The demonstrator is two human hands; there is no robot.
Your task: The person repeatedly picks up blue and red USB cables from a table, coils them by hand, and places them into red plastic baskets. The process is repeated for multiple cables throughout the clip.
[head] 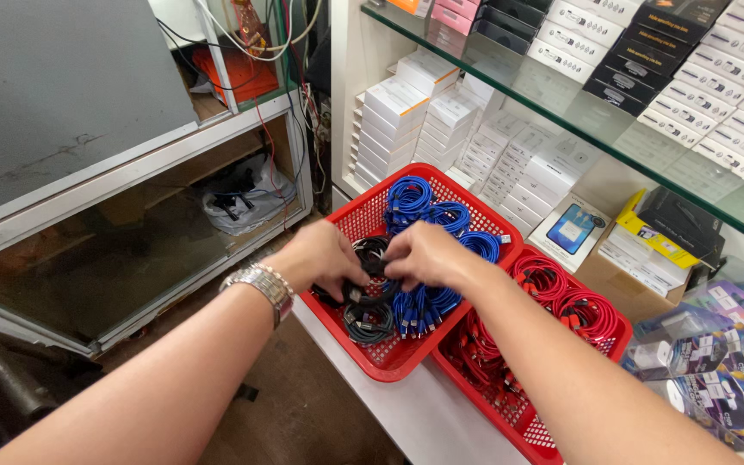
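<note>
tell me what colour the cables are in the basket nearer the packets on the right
Red cables, coiled in the red basket; the head view shows them.

Left hand (pixel 319 256), wristwatch (pixel 259 285) on its wrist: fingers closed on a coil of black cables (pixel 370 258) inside a red basket (pixel 389 360). Right hand (pixel 424 253): just beside the left, fingers on the same black coil. Same basket: blue cable coils (pixel 428 217) at the far end and middle, more black coils (pixel 368 322) at the near end. Second red basket (pixel 510 413), touching the first on its right: red cable coils (pixel 574 306). Both baskets stand on a white surface (pixel 415 413). Behind: stacked white boxes (pixel 441 112). Above: glass shelf (pixel 561 116) carrying black and white boxes (pixel 691 69).
</note>
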